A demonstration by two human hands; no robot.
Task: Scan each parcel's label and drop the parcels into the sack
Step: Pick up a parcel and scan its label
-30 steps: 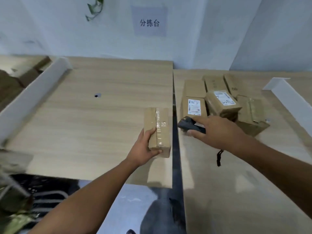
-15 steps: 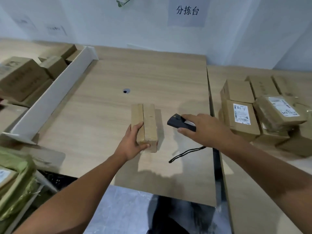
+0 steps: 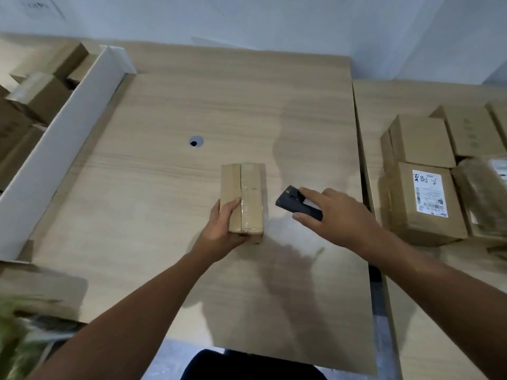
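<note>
Cardboard parcel (image 3: 247, 193) lies on the bench (image 3: 164, 105) straight ahead of us, its long axis running away and its taped seam up, with no label showing. Our left hand (image 3: 219, 231) grips its near end. Our right hand (image 3: 340, 218), just beside, holds the black scanner (image 3: 296, 204). Labelled parcels (image 3: 428, 198) sit well to the right.
</note>
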